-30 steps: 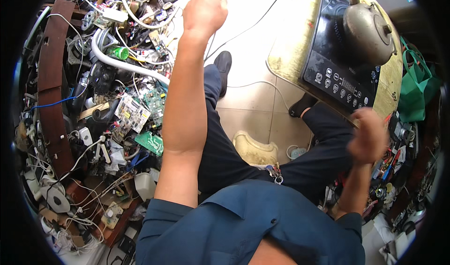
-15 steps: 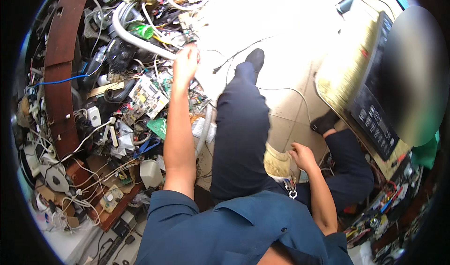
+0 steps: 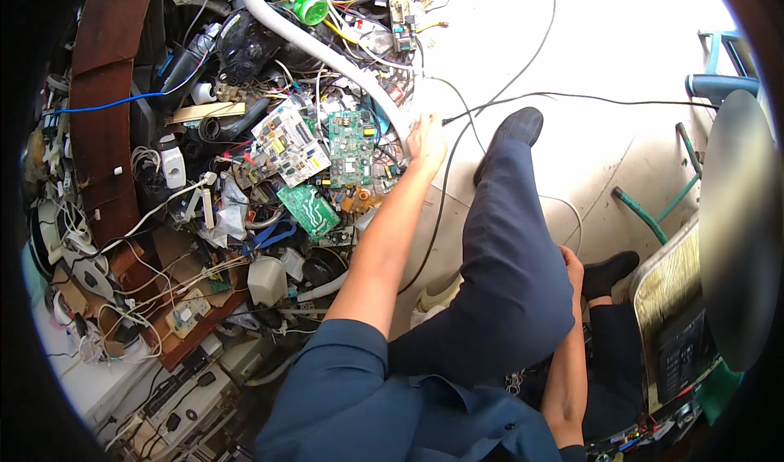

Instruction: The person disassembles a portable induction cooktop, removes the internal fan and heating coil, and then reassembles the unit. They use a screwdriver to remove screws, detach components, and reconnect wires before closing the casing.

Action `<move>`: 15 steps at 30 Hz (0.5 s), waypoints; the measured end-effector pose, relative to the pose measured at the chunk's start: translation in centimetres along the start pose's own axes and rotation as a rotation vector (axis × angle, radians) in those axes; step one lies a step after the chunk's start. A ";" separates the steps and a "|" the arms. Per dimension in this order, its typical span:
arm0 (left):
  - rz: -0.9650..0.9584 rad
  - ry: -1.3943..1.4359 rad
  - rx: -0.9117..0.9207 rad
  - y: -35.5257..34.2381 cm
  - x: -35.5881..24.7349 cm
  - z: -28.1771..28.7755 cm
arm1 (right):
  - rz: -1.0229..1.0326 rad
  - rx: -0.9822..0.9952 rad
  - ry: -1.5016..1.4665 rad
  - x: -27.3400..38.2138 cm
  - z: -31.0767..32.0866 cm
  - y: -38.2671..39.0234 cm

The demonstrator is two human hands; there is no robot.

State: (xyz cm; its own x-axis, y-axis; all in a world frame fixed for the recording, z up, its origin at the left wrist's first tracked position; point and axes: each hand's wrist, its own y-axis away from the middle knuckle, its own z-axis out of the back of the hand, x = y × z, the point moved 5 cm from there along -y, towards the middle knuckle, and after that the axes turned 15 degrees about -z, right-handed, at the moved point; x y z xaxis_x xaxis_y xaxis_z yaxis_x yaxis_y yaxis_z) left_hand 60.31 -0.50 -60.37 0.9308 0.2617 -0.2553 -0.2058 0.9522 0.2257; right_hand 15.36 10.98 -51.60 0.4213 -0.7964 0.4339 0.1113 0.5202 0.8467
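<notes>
My left arm [image 3: 384, 249] reaches forward, and my left hand [image 3: 426, 142] is closed around the end of a pale grey corrugated hose [image 3: 327, 53]. The hose runs back across a heap of electronic scrap. Close to this hand lie a green circuit board [image 3: 353, 147], a pale circuit board [image 3: 291, 142] and the plug end of a black cable [image 3: 572, 97]. My right hand [image 3: 574, 267] is down beside my raised knee [image 3: 531, 290]. The leg covers part of that hand, so its grip is hidden.
A brown wooden plank [image 3: 102, 119] borders the heap on the left. More cables, a green bottle [image 3: 309, 8] and another green board [image 3: 309, 210] lie in it. At right stand a worn wooden-topped surface [image 3: 665, 299] with a black button panel [image 3: 686, 348] and green metal legs [image 3: 641, 217].
My left hand has moved right with the hose end, uncovering circuit boards. The right hand has gone forward to the knee. My raised leg has swung right, and the view has shifted.
</notes>
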 end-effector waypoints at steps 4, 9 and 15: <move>0.006 -0.061 0.053 -2.3 -0.6 -3.5 | 0.024 0.009 -0.139 7.2 -1.2 -0.7; -0.039 0.020 -0.045 -0.4 -2.5 0.2 | 0.130 0.010 -0.260 16.1 -1.8 1.0; -0.210 0.669 -0.312 4.1 -10.5 18.1 | 0.648 0.081 0.008 31.5 -3.4 9.8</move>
State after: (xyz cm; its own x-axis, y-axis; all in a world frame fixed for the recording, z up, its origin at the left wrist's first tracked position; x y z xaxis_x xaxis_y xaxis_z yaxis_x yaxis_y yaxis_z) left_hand 55.12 -2.22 -39.77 0.5989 0.0148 -0.8007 -0.2130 0.9668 -0.1415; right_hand 32.79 -7.96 -30.63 0.3867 -0.3271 0.8622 -0.2356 0.8689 0.4353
